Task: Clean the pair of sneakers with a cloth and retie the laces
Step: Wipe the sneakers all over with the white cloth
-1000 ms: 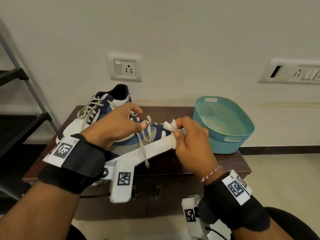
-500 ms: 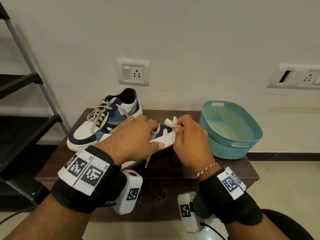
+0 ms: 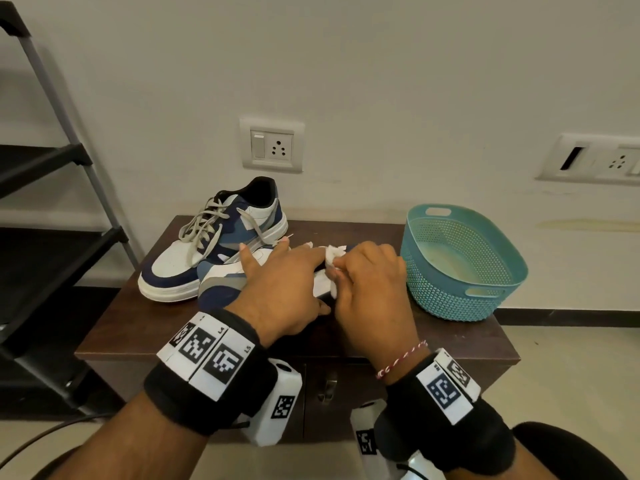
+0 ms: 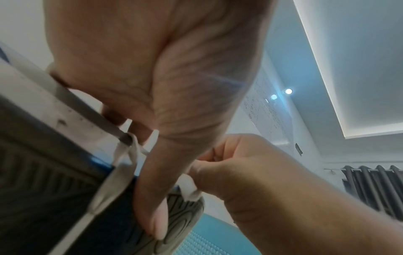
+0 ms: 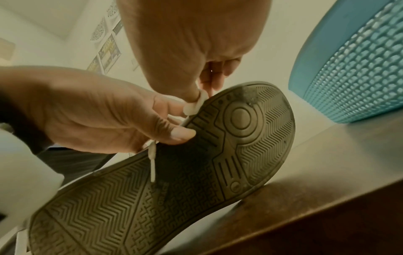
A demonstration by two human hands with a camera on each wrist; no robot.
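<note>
The near blue-and-white sneaker (image 3: 221,284) lies tilted on its side on the dark wooden table (image 3: 114,327), its grey sole (image 5: 196,181) facing me. My left hand (image 3: 277,275) grips it from above, with the thumb (image 5: 179,134) on the sole. A loose lace (image 5: 152,163) hangs over the sole. My right hand (image 3: 367,282) pinches a small white cloth (image 3: 334,252) against the white edge of the sole at the shoe's right end; the right wrist view shows the cloth (image 5: 194,105) there too. The other sneaker (image 3: 207,244) stands upright behind, laces loose.
A teal perforated basket (image 3: 464,261) stands on the table just right of my right hand. A dark metal shelf rack (image 3: 52,237) is at the left. The wall with a switch socket (image 3: 272,145) runs close behind the table.
The held sneaker has come down from a raised tilt to the tabletop. My left hand now covers more of it, and my right hand stays at its right end with the cloth.
</note>
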